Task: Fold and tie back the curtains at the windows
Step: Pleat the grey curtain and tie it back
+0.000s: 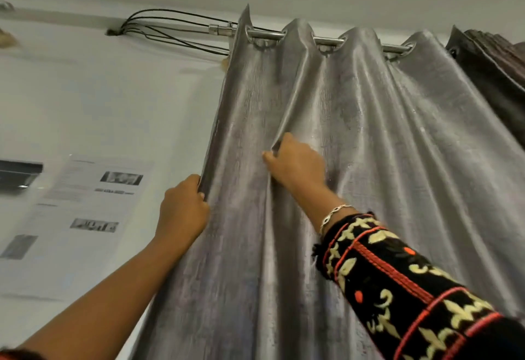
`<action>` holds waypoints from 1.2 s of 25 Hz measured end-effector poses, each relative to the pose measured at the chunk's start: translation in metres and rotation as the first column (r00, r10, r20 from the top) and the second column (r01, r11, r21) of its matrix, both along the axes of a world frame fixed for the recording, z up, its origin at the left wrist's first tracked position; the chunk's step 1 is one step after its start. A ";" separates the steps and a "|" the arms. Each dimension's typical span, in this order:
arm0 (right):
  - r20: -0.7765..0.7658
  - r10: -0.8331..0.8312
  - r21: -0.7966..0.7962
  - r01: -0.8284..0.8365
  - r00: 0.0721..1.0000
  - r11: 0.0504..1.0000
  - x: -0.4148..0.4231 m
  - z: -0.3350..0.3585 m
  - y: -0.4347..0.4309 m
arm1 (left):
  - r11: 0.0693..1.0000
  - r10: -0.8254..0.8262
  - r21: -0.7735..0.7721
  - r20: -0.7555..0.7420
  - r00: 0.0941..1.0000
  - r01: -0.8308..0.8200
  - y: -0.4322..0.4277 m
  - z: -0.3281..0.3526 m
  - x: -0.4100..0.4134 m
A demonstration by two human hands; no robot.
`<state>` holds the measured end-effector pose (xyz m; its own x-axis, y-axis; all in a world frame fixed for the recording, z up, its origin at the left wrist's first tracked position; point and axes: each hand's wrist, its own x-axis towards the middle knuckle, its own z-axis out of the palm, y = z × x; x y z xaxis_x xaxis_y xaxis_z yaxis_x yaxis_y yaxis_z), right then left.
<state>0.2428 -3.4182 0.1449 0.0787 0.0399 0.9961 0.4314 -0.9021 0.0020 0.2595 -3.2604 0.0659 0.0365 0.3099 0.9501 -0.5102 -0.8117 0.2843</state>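
Across the centre and right of the frame hangs the grey curtain (383, 160). Its long axis runs straight down from the rod (329, 40) at the top to past the bottom edge, and its pleats lie along that same line. Both of my hands are already on the cloth.

The left hand (181, 206), left of centre and lower, has its fingers curled round the curtain's free left edge. The right hand (298, 163), higher and just to the right, pinches the ridge of the next pleat between thumb and fingers. One flat panel of cloth separates the two grips, and I judge that the fold turns on that gap. The left hand holds the loose edge, so it should carry the edge across to the pinched ridge.

To the upper right, a dark curtain (488, 55) is bunched on the same rod, close against the grey one, which limits room on that side. Black cables (170, 28) run along the wall (113, 98) at upper left, near the rod's end, and printed sheets (85, 203) hang at mid left. Neither is in the hands' path. I see no tie-back anywhere in view.
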 end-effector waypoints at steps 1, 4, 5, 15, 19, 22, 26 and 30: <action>0.034 -0.016 0.016 0.016 0.999 1.000 0.001 0.001 -0.012 | 1.000 0.018 0.000 0.010 1.000 -0.018 -0.004 -0.002 0.000; 0.075 -0.081 0.045 0.078 0.994 0.996 0.005 0.002 -0.052 | 0.998 0.063 0.003 0.026 0.998 -0.063 -0.018 -0.004 0.000; 0.076 -0.101 0.046 0.098 0.992 0.994 0.005 0.001 -0.061 | 0.997 0.074 0.004 0.020 0.997 -0.074 -0.024 -0.004 0.001; -0.015 -0.048 -0.079 0.047 0.999 0.996 0.015 0.022 -0.049 | 0.990 0.134 0.044 0.018 0.991 -0.135 -0.045 -0.002 0.001; -0.016 0.046 -0.189 -0.048 0.999 0.981 0.015 0.035 -0.013 | 0.987 0.153 0.041 0.027 0.988 -0.154 -0.023 -0.003 -0.005; -0.050 0.114 -0.187 -0.122 0.992 0.975 0.008 0.049 0.020 | 0.982 0.170 0.077 0.006 0.985 -0.170 -0.003 -0.002 -0.006; -0.021 0.068 -0.239 -0.071 0.997 0.968 -0.010 0.058 0.063 | 0.986 0.138 0.099 -0.011 0.990 -0.136 0.013 0.000 -0.007; -0.007 0.077 -0.297 -0.075 0.997 0.952 -0.014 0.060 0.067 | 0.987 0.114 0.115 0.013 0.993 -0.114 0.014 0.001 -0.008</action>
